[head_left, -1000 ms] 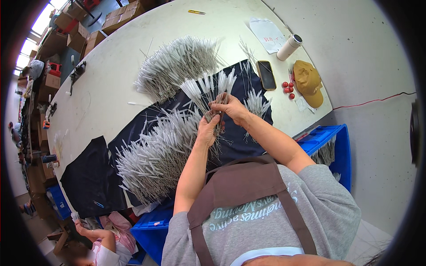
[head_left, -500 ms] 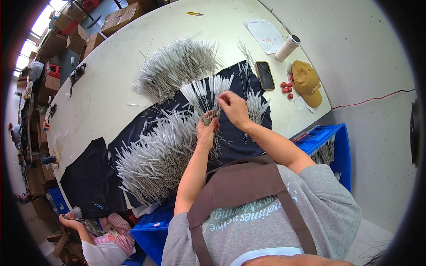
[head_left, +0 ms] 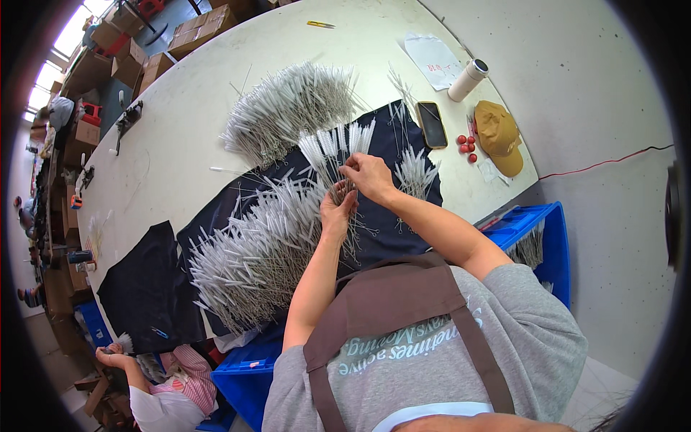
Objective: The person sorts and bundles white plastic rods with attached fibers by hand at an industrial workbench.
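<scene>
My left hand (head_left: 338,209) is closed round the wire stems of a fanned bunch of small white-bristled wire brushes (head_left: 332,147). Their bristle ends point away from me, and looped stem ends hang below the fist. Just above it, my right hand (head_left: 369,176) pinches at the stems on the bunch's right side; its fingertips partly cover what they grip. A large heap of the same brushes (head_left: 248,252) lies left of my left forearm on dark cloth (head_left: 381,245). Beyond sits a second heap (head_left: 288,108), and a smaller pile (head_left: 416,173) rests to the right of my right hand.
Right of the cloth are a phone (head_left: 432,124), a pale bottle (head_left: 468,80), a mustard cap (head_left: 498,138) and several red balls (head_left: 466,147). A yellow cutter (head_left: 321,24) lies at the far edge. Blue crates (head_left: 563,252) flank me. A co-worker (head_left: 169,389) sits lower left.
My right hand has shifted slightly left and down along the bunch, its fingers now closer to the stems. My left hand keeps its hold in nearly the same place.
</scene>
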Tool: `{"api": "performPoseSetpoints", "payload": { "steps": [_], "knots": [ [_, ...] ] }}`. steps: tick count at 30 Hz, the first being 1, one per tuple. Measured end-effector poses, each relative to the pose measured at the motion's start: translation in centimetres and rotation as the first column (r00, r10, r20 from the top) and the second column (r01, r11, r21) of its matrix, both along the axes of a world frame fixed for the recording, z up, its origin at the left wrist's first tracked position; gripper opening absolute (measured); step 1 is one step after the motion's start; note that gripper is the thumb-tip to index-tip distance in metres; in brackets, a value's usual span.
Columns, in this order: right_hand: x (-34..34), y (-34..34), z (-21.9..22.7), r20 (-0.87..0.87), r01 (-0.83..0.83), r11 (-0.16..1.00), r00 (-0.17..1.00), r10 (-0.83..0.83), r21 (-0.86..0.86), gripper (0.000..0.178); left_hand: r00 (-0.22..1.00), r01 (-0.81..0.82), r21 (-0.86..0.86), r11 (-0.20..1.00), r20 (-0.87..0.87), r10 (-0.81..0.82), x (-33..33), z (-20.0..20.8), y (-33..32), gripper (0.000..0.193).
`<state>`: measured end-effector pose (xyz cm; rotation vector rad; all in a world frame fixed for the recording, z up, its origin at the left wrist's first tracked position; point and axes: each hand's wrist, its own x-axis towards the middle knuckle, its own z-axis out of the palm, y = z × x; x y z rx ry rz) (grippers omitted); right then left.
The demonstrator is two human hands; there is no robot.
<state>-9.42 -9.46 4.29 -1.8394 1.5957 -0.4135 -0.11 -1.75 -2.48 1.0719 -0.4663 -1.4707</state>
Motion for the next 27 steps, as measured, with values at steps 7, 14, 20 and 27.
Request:
{"api": "performPoseSetpoints", "payload": {
  "steps": [7,14,20,27],
  "knots": [
    [-1.6,-3.5,-0.3,0.910,0.321,0.934,0.322,-0.263,0.156,0.012,0.985,0.073,-0.087,0.994,-0.147,-0.085,1.1,0.7,-1.2,0.034],
    [-6.3,-1.8,-4.1,0.644,0.236,0.902,0.637,-0.425,0.361,0.019,0.975,0.022,0.048,0.999,-0.222,-0.011,2.6,-0.4,-1.3,0.035],
    [-3.7,5.7,-6.9,0.444,-0.321,0.621,0.895,-0.048,0.715,0.051,0.964,0.012,0.059,0.998,-0.267,0.004,2.9,-0.4,-1.0,0.033],
    [-1.9,0.8,-3.3,0.778,-0.250,0.838,0.561,-0.282,0.484,0.060,0.951,0.123,0.024,0.992,-0.288,-0.111,1.6,-0.3,-0.2,0.028]
  ]
}}
